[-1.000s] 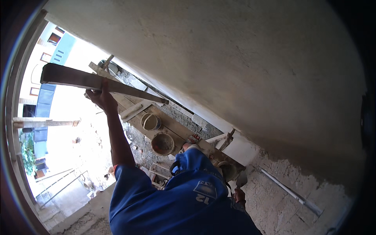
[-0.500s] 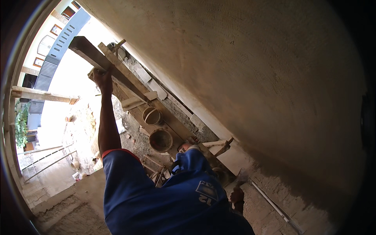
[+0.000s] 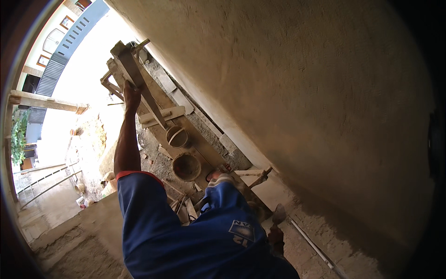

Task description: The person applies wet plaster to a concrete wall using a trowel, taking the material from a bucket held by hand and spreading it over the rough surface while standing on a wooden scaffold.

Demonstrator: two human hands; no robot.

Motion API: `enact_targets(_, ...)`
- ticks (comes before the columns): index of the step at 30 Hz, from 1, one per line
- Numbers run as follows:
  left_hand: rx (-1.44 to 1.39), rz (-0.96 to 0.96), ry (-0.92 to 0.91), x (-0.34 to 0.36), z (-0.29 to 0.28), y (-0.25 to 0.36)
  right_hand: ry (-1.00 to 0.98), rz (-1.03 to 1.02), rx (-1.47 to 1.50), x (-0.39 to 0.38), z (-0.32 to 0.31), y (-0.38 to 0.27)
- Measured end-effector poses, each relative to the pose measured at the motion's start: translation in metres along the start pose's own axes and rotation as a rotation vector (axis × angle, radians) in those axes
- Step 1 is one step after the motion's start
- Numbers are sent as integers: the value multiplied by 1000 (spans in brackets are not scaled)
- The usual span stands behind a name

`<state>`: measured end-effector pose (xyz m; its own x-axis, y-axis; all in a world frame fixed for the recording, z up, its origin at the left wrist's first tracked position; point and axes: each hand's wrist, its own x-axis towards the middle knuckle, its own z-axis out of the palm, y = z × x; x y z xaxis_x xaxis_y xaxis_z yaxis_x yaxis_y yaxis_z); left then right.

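Observation:
My left hand (image 3: pixel 132 93) grips a long dark board (image 3: pixel 148 100) at the upper middle, low over the wooden plank platform (image 3: pixel 197 135), its lower end near a bucket (image 3: pixel 172 137). A second round bucket (image 3: pixel 186 168) sits on the planks below it, beside my sandaled foot (image 3: pixel 216 174). At the lower right, beside my blue clothing (image 3: pixel 190 237), my right hand (image 3: pixel 275 235) is closed on the handle of a trowel (image 3: pixel 278 213); the hand is partly in shadow.
A plastered wall (image 3: pixel 334 116) fills the right side. A wooden beam (image 3: pixel 46 100) crosses at left, with a bright yard, a metal ladder (image 3: pixel 44 181) and buildings beyond. A pale pipe (image 3: pixel 311 244) lies at lower right. Rubble (image 3: pixel 148 156) lies below the planks.
My left hand and the board have moved right, and the board has swung steeper, coming down along the planks. The whole view has shifted slightly. My right hand still holds the trowel.

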<state>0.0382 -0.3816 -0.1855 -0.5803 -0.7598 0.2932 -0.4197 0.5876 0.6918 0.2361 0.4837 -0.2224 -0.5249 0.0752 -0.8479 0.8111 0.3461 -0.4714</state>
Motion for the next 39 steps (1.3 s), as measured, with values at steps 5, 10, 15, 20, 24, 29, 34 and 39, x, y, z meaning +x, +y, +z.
enact_targets(5, -22, -63, -97, 14, 22, 39, 160, 257, 123, -5, 5, -26)
enact_targets(10, 92, -137, -104, 46, 71, 47, 119, 196, 168, -4, 9, -31)
enact_targets(15, 91, -30, -110, 60, 125, 56, 190, 203, 152, -20, 26, -50)
enact_targets(20, 62, -119, -157, 59, 165, 82, 65, 208, 603, -20, 10, 31)
enact_targets(24, 87, -113, -139, 56, 175, 89, 239, -245, -42, -37, 35, 65)
enact_targets(29, 58, -131, -108, 60, 182, 80, 373, 167, -16, -70, 61, 31)
enact_targets(34, 78, -169, -80, 61, 196, 83, 328, 8, -159, -58, 61, 73)
enact_targets(39, 165, -35, -61, 61, 222, 82, 112, 211, 386, -39, 47, 94)
